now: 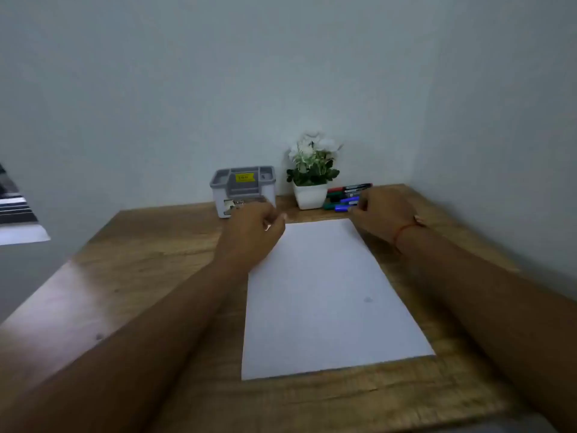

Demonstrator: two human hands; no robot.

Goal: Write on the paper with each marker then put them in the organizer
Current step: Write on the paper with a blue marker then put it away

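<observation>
The markers (347, 195) are laid flat in a small group at the back right of the table (140, 248), just beside the white pot of the plant (312, 173), on its right. Red, green and blue caps are pointed toward the pot; the nearest one, a blue marker (342, 209), is met at its right end by the right hand (385, 214). The fingers of this hand are curled toward the group, but the frame is blurred there and it cannot be told whether a marker is pinched or only touched. An orange thread (405, 230) is worn on the right wrist. The paper (327, 295) is laid flat at the middle of the table, in front of the markers, with no writing to be made out on it. Its far left corner is covered by the left hand (253, 234), whose fingers are loosely curled with the thumb stretched to the right; nothing is seen held in them. The organizer (243, 190), grey on top and white below, is placed upright at the back edge of the table, left of the plant and just behind the left hand. A yellow label (244, 177) is seen inside it; no marker is seen in its compartments. A plain wall (281, 73) is set behind the table.
</observation>
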